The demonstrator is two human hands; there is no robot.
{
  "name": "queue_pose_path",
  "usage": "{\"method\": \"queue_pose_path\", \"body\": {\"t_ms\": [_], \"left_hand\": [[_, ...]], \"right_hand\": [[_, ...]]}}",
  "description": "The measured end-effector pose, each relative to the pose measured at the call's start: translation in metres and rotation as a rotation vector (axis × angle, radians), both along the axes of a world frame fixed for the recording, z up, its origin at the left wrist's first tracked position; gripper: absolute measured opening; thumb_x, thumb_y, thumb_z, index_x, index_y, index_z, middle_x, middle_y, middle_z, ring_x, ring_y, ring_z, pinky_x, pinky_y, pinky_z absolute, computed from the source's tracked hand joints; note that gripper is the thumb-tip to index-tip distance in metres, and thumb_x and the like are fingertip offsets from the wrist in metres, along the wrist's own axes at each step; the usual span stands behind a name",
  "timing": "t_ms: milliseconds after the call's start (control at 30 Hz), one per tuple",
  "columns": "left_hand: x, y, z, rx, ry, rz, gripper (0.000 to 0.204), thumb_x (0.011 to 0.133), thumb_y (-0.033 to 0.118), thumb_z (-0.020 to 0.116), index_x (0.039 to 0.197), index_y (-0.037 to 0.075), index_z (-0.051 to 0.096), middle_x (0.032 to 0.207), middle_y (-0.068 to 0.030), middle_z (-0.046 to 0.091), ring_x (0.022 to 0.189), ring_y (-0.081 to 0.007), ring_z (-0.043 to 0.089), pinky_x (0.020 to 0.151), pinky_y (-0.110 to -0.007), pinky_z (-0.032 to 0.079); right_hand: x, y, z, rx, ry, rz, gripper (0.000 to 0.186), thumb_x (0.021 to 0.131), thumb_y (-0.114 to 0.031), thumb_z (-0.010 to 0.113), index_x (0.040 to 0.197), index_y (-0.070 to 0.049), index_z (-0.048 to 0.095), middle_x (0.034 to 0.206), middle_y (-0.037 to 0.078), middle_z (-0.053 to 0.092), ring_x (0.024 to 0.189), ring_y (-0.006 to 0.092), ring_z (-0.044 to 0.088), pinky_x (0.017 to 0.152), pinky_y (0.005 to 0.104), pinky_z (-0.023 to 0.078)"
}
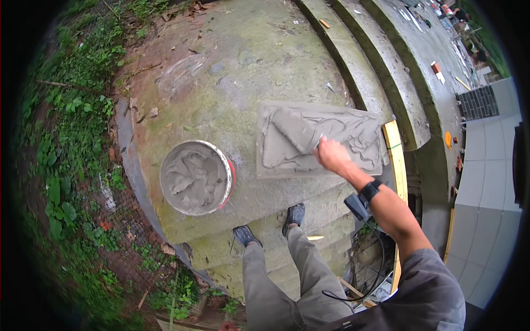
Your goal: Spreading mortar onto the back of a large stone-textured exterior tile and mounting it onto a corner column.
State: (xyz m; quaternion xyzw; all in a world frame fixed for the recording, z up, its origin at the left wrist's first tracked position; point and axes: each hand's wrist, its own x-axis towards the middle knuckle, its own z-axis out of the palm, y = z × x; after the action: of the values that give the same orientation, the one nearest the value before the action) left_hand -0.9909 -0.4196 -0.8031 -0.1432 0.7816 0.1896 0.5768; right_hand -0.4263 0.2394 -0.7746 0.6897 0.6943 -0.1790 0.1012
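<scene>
My right hand (333, 154) is closed round the handle of a trowel (298, 131), whose broad blade is coated in grey mortar. The blade lies on the wet mortar (345, 129) spread over a large rectangular tile (303, 176). Ridges and smears cover the mortar, and the tile's rim shows along the near and left sides. To the left stands a round bucket (228, 185) with grey mortar (193, 176) inside. At the lower edge, a small skin-coloured patch seems to be my left hand (229, 326); its fingers are too cut off to read.
My feet (296, 214) stand on concrete steps just below the tile. A yellow wooden board (395, 160) runs along the right. More concrete steps (381, 66) rise at the upper right, beside a tiled wall (486, 182). Plants and netting (66, 193) border the left.
</scene>
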Motion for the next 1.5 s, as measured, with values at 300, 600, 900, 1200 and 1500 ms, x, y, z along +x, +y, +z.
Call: {"method": "queue_pose_path", "body": {"t_ms": [300, 600, 900, 1200, 1500], "left_hand": [[0.009, 0.033, -0.004, 0.036, -0.071, -0.078, 0.024, 0.109, 0.019, 0.051, 0.104, 0.000, 0.066, 0.098, -0.0103, 0.063, 0.092, -0.0250, 0.057, 0.083, -0.039, 0.053], [-0.010, 0.039, -0.003, 0.223, -0.052, -0.320, 0.020, 0.097, 0.006, 0.057, 0.113, 0.002, 0.069, 0.106, -0.0098, 0.069, 0.093, -0.0230, 0.063, 0.084, -0.041, 0.058], [-0.024, 0.033, -0.016, 0.183, -0.086, -0.193, 0.016, 0.100, 0.008, 0.061, 0.112, 0.002, 0.070, 0.098, -0.0124, 0.068, 0.081, -0.0257, 0.065, 0.071, -0.041, 0.060], [-0.027, 0.051, -0.002, 0.175, -0.130, -0.254, 0.020, 0.101, 0.019, 0.063, 0.116, 0.007, 0.069, 0.100, -0.0096, 0.069, 0.080, -0.0267, 0.067, 0.068, -0.046, 0.061], [-0.014, 0.053, -0.012, 0.246, -0.121, -0.294, 0.021, 0.098, 0.009, 0.064, 0.118, 0.010, 0.067, 0.102, -0.0081, 0.069, 0.075, -0.0231, 0.064, 0.066, -0.041, 0.059]], "right_hand": [[0.005, -0.094, -0.018, -0.044, 0.097, -0.334, 0.048, 0.098, -0.039, 0.060, 0.104, 0.008, 0.056, 0.085, 0.033, 0.069, 0.086, 0.0510, 0.069, 0.079, 0.0577, 0.056], [0.030, -0.140, 0.001, 0.017, -0.301, -0.092, 0.020, 0.099, -0.016, 0.050, 0.105, 0.004, 0.055, 0.087, 0.024, 0.068, 0.074, 0.0383, 0.074, 0.061, 0.0460, 0.061], [-0.032, -0.111, -0.041, -0.001, 0.992, -1.357, 0.040, 0.105, -0.036, 0.059, 0.106, 0.004, 0.052, 0.065, 0.004, 0.051, 0.048, 0.0154, 0.053, 0.039, 0.0356, 0.046], [0.020, -0.088, -0.022, 0.027, 0.034, -0.271, 0.034, 0.101, -0.029, 0.058, 0.104, 0.006, 0.057, 0.086, 0.027, 0.070, 0.076, 0.0418, 0.074, 0.065, 0.0489, 0.059], [-0.032, -0.067, -0.046, -0.123, 0.790, -0.976, 0.043, 0.103, -0.034, 0.058, 0.102, 0.009, 0.060, 0.082, 0.022, 0.069, 0.054, 0.0270, 0.068, 0.048, 0.0437, 0.054]]}}
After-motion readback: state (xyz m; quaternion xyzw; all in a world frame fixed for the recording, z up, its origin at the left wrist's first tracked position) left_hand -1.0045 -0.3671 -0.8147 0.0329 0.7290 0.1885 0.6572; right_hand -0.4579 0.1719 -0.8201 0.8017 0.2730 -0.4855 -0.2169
